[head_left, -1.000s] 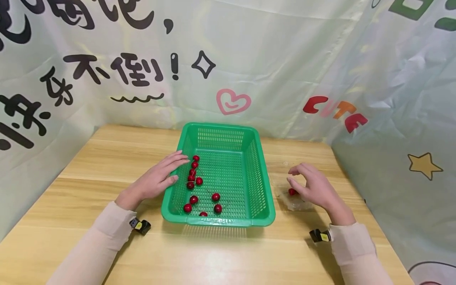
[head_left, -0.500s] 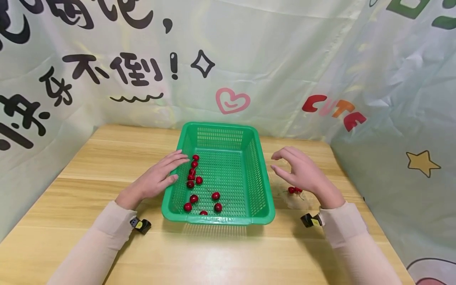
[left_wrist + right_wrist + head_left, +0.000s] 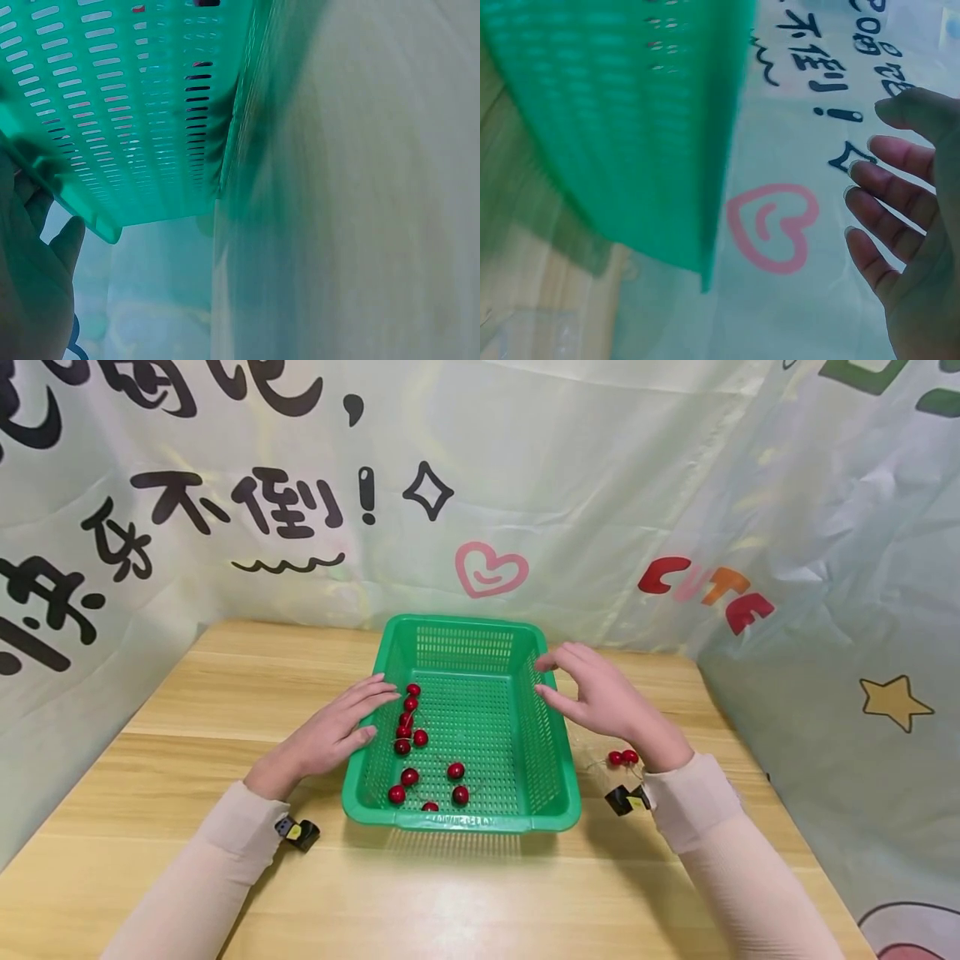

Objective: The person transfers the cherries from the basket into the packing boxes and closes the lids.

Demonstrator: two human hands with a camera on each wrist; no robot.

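A green plastic basket stands on the table, with several red cherries along its left side and front. My left hand lies at the basket's left rim, its fingers extended over the edge. In the left wrist view, the thumb shows below the rim on the outer side. My right hand hovers at the right rim, fingertips overlapping it in the head view. The right wrist view shows those fingers spread and loosely bent, with nothing between them. Two cherries with stems lie right of the basket, below the right wrist.
A clear plastic container lies around the two cherries to the right. The wooden table ends at a printed cloth backdrop behind and at both sides. Small black cameras sit at the wrists.
My right hand has moved left and away from me, from over the clear container to the basket's right rim, uncovering the two cherries. The left hand and the basket have stayed put.
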